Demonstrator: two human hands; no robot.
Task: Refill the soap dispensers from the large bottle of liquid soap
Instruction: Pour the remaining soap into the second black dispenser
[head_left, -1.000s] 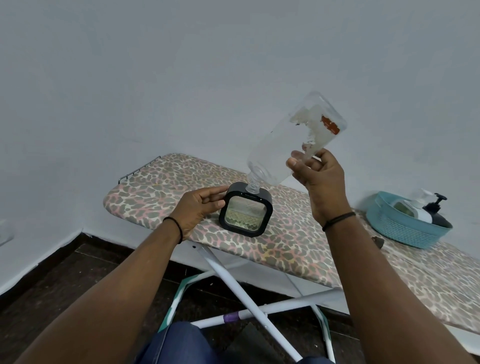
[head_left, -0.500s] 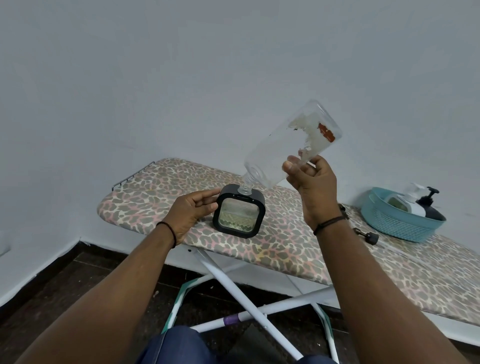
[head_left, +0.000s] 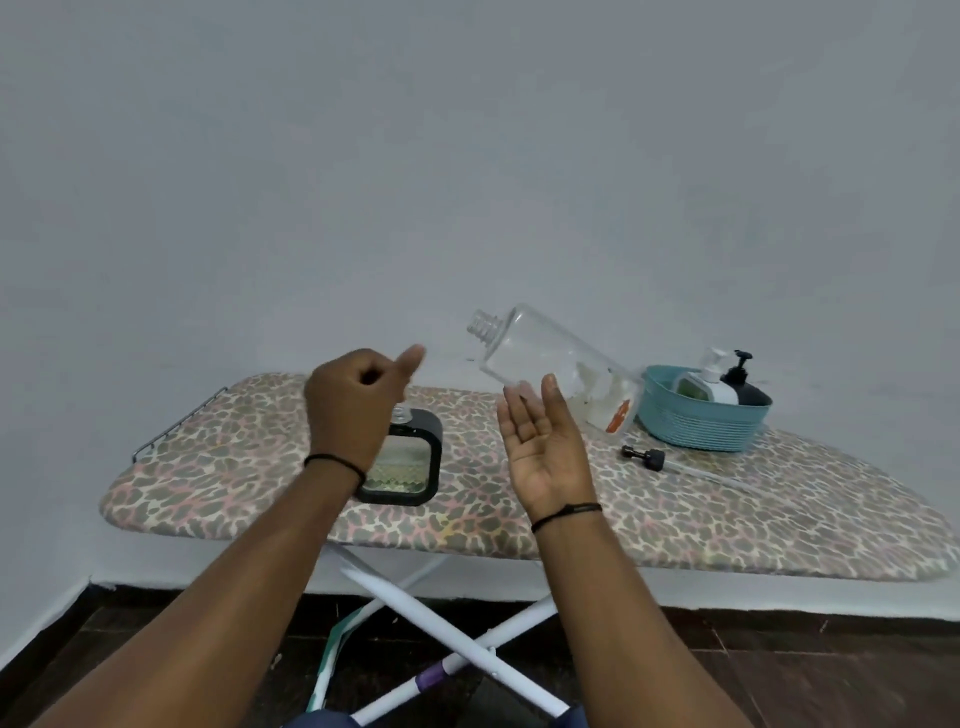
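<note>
The large clear soap bottle (head_left: 540, 353) looks nearly empty, with a torn label near its base. It is tilted in the air with its open neck up and to the left. My right hand (head_left: 540, 452) is just under it with the palm showing and straight fingers; the fingertips touch the bottle's underside. A square black dispenser (head_left: 415, 467) with a clear window stands on the ironing board (head_left: 727, 519), uncapped, with pale liquid low inside. My left hand (head_left: 353, 405) hovers above and in front of it, fingers curled, thumb out, holding nothing.
A teal basket (head_left: 696, 421) at the back right holds a white pump dispenser (head_left: 704, 384) and a black pump bottle (head_left: 743, 384). A loose black pump head with its tube (head_left: 647, 457) lies on the board in front of the basket. White crossed legs stand below.
The bottle has swung from neck-down over the dispenser to neck-up, lower and to the right. My right hand has loosened its grip. My left hand has let go of the dispenser.
</note>
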